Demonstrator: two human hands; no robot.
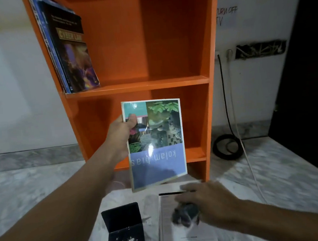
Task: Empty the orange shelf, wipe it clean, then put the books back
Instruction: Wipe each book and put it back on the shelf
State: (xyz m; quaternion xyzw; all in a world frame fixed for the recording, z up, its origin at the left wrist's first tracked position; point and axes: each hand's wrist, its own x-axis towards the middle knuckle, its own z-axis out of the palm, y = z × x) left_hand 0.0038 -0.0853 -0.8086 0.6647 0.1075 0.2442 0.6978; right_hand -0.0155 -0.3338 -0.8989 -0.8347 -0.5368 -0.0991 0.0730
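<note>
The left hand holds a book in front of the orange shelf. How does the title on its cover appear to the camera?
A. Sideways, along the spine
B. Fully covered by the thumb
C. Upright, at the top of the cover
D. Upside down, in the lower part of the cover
D: on the book that the left hand grips, the words "kolam hias" read inverted on the blue band in its lower part.

Black bookend (122, 218) upright on marble floor (27, 197), near left; white specks on its base. Black cable (218, 151) coiled on floor at right, running up to wall socket (218, 54). Handwritten note (227, 14) on far wall.
</note>
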